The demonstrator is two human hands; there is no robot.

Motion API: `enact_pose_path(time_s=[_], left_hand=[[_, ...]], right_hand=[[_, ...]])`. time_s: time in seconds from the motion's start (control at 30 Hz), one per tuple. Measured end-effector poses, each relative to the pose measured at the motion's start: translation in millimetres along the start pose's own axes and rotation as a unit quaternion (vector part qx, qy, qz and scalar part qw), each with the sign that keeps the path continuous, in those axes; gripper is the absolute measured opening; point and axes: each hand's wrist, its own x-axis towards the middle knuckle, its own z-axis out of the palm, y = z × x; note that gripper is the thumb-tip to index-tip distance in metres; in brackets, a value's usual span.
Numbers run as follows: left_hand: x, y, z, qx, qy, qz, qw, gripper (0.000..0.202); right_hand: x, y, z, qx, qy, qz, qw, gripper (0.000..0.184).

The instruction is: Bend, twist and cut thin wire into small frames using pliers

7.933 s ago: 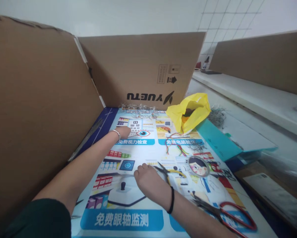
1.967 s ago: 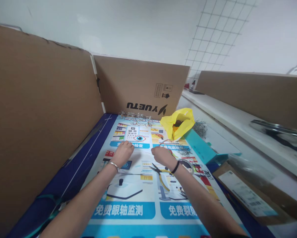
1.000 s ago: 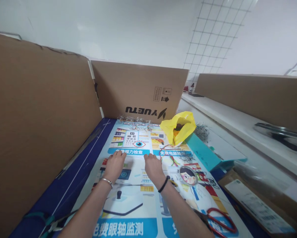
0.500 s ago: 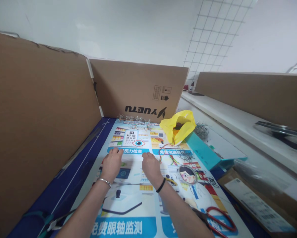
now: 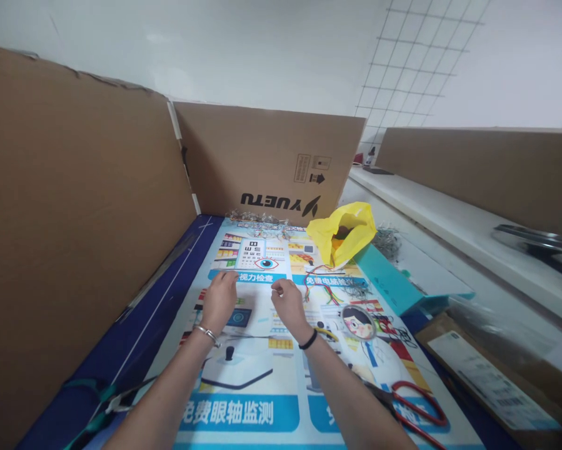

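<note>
Resting on the printed poster [image 5: 243, 412] covering the surface, left hand [image 5: 219, 299] and right hand [image 5: 287, 301] have drawn together since two seconds ago, each grip curled narrow, contents indiscernible; coloured wires [image 5: 325, 284] lie just right of the right grip.

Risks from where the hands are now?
1. Right hand sits beside loose coloured wires; a sweep might snag them.
2. Yellow-handled pliers lie by that wrist and could get knocked.
3. Red scissors lie close to the right forearm; pulling back might catch the blades.
</note>
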Motion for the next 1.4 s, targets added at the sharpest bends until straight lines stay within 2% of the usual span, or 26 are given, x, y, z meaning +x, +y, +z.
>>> enact_pose_path(time_s=[0.13,0.23,0.4,0.6,0.73,0.83,0.97,1.1,1.23,1.4], left_hand=[[0.0,0.4,7.1,-0.130,0.020,-0.064,0.989,0.016],[-2.5,6.2,11.8,-0.243,0.016,-0.131,0.961,0.012],[-10.6,22.9,14.9,-0.437,0.001,-0.225,0.871,0.023],[-18.4,36.3,17.4,-0.579,0.004,-0.275,0.767,0.022],[-20.0,40.2,19.3,-0.628,0.008,-0.304,0.717,0.015],[-21.0,41.8,20.7,-0.648,0.011,-0.320,0.691,0.012],[-22.4,42.6,23.3,-0.661,0.011,-0.333,0.672,0.010],[-23.4,41.8,25.4,-0.664,-0.001,-0.333,0.670,0.009],[-23.5,40.9,26.1,-0.659,-0.027,-0.313,0.683,0.011],[-25.4,42.7,27.2,-0.640,-0.056,-0.271,0.717,0.022]], right_hand=[[1.2,2.0,3.7,0.117,0.006,0.057,0.991,0.008],[-1.0,1.4,8.3,0.221,-0.003,0.109,0.969,0.007],[-7.9,-8.5,12.7,0.378,0.001,0.173,0.910,0.015],[-12.7,-21.8,10.5,0.489,0.023,0.213,0.846,0.018],[-13.6,-23.5,10.8,0.523,0.034,0.225,0.821,0.019],[-13.4,-22.1,11.6,0.534,0.037,0.229,0.813,0.020],[-12.6,-19.4,11.8,0.539,0.036,0.230,0.810,0.021],[-11.7,-17.4,11.3,0.541,0.029,0.232,0.808,0.024],[-10.1,-15.6,10.2,0.543,0.021,0.237,0.805,0.025],[-9.5,-14.2,8.0,0.545,0.013,0.251,0.800,0.026]])
